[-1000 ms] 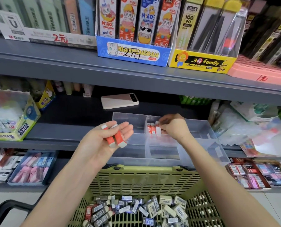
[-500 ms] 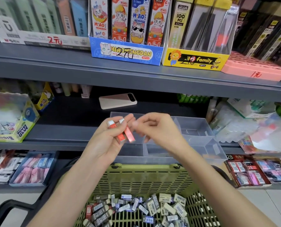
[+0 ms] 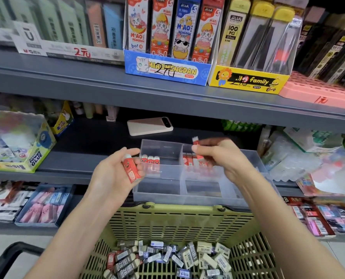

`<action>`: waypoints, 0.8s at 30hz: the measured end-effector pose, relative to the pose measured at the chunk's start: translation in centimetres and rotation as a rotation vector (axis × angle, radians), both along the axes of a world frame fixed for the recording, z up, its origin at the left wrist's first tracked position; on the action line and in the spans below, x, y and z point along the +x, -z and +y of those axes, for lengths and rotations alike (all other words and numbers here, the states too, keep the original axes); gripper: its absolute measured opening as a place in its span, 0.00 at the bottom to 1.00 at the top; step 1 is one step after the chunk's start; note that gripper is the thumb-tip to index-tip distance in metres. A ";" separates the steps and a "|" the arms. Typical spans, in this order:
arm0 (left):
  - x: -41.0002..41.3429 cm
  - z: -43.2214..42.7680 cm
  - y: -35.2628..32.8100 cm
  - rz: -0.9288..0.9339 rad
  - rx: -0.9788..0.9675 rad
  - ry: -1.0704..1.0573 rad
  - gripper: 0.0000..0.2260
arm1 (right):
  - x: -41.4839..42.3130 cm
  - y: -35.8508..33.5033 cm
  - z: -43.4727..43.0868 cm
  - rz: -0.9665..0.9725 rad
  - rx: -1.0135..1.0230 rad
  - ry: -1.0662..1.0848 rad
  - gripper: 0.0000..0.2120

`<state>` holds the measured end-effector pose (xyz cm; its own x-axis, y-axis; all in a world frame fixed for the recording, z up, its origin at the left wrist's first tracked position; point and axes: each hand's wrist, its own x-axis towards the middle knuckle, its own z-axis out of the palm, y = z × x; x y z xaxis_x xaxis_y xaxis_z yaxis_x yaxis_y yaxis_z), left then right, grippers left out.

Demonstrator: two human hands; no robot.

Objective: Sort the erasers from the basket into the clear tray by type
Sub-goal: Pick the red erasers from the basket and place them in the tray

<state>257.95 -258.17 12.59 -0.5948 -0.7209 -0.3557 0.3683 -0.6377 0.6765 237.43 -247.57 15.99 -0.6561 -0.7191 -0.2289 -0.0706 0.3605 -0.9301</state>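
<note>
A clear tray (image 3: 199, 196) with several compartments sits on the lower shelf. Red erasers stand in its back-left compartment (image 3: 150, 159) and more in the back-middle one (image 3: 189, 160). My left hand (image 3: 111, 174) holds one red eraser (image 3: 129, 168) just left of the tray. My right hand (image 3: 220, 156) pinches another red eraser (image 3: 196, 142) above the back-middle compartment. Below, a green basket (image 3: 179, 220) holds several grey, white and red erasers (image 3: 167, 258).
A pink phone (image 3: 149, 125) lies on the shelf behind the tray. A glue box (image 3: 20, 143) stands at left, plastic packets (image 3: 308, 158) at right. Display boxes line the upper shelf (image 3: 167, 93). A black handle (image 3: 4, 256) shows bottom left.
My right hand took one of the two red erasers from my left hand and carried it right, over the tray's back-middle compartment. My left hand keeps one eraser.
</note>
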 end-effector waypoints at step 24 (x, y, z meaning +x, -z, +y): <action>3.0 -1.1 3.8 -0.119 -0.358 -0.129 0.11 | 4.2 3.8 -10.2 1.185 0.786 -0.439 0.08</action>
<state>260.98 -259.29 8.76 -0.4614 -0.8776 -0.1297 0.3356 -0.3080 0.8902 241.59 -257.74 12.21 -0.5024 -0.8526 -0.1439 -0.8619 0.4806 0.1619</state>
